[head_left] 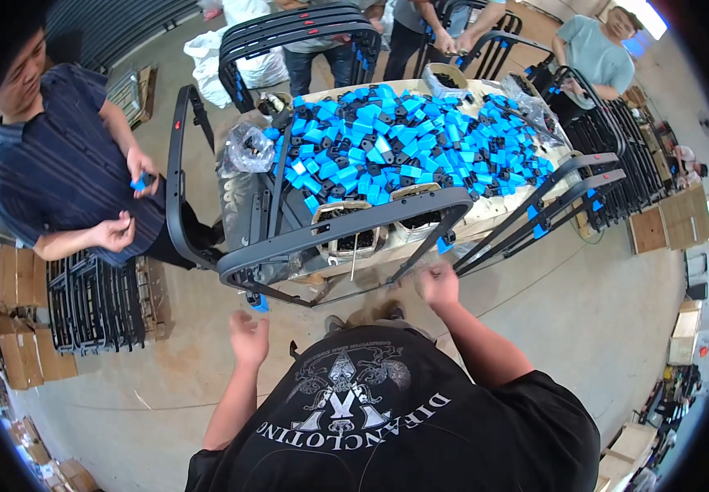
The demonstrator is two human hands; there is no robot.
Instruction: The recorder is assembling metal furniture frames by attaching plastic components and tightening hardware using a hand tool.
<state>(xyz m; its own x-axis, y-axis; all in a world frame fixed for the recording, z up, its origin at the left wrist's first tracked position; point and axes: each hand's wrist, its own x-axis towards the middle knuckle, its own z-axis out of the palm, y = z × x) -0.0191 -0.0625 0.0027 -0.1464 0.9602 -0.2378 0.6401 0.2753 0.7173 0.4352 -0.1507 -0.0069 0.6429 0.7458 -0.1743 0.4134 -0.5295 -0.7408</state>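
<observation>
A dark grey tubular frame point(346, 227) with rounded corners stands before me, leaning at the near edge of the table. A blue plastic piece point(258, 302) sits at its lower left corner and another blue piece point(444, 244) at its right leg. My left hand point(249, 336) is just below the left blue piece, apart from the frame, fingers loosely spread with nothing seen in them. Near the frame's right leg is my right hand point(438, 285), its fingers curled in; whatever they may hold is hidden.
A table point(494, 215) bears a heap of blue and black plastic pieces point(403, 139). Boxes of small black parts point(346, 238) stand at its near edge. More frames point(563, 193) lean at right. A co-worker point(67, 164) at left holds a blue piece; others work across the table.
</observation>
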